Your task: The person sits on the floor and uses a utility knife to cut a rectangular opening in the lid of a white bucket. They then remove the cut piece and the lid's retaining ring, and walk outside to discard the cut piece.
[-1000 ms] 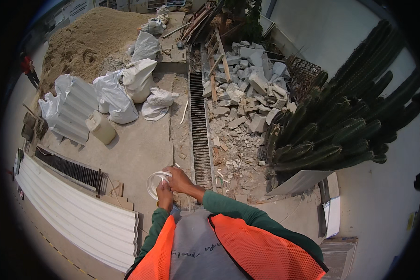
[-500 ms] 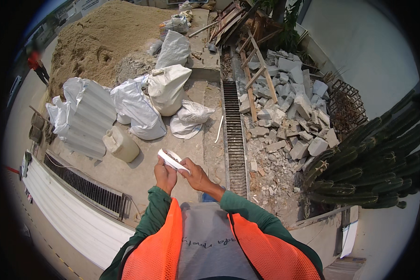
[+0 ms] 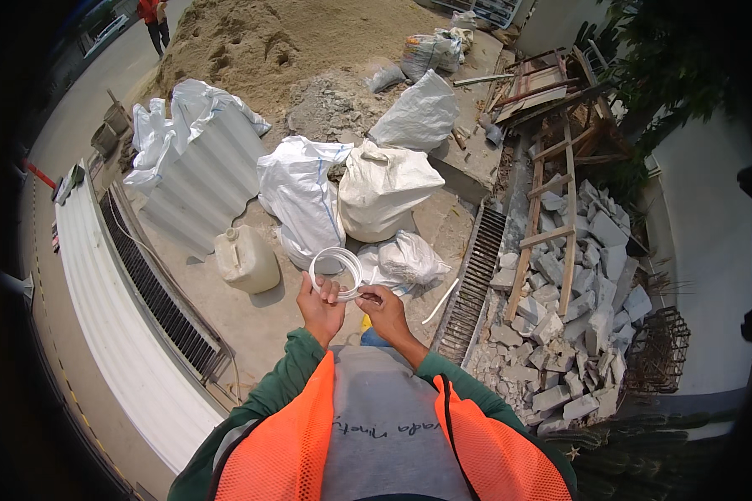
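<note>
In front of my vest I hold a coil of white cable or thin tubing (image 3: 354,263), its round opening facing up. My left hand (image 3: 322,312) is closed on its lower left side, fingers curled over the loops. At the lower right, my right hand (image 3: 386,314) pinches the coil between thumb and fingers. Whether a loose end lies in the right fingers is too small to tell. Just beyond the coil stand white woven sacks (image 3: 302,196), and a cream sack (image 3: 384,188) rests beside them.
A pale jerrycan (image 3: 247,260) stands left of my hands, near a corrugated white sheet (image 3: 199,175). Drain grates (image 3: 474,265) run on both sides. Right lie broken concrete blocks (image 3: 581,309) and a wooden ladder (image 3: 548,236). Behind rises a sand heap (image 3: 259,42); a person (image 3: 152,21) stands far left.
The coil has tipped from nearly edge-on to showing its round opening. Both hands keep hold of it. My view has turned, so the surroundings sit differently in the picture.
</note>
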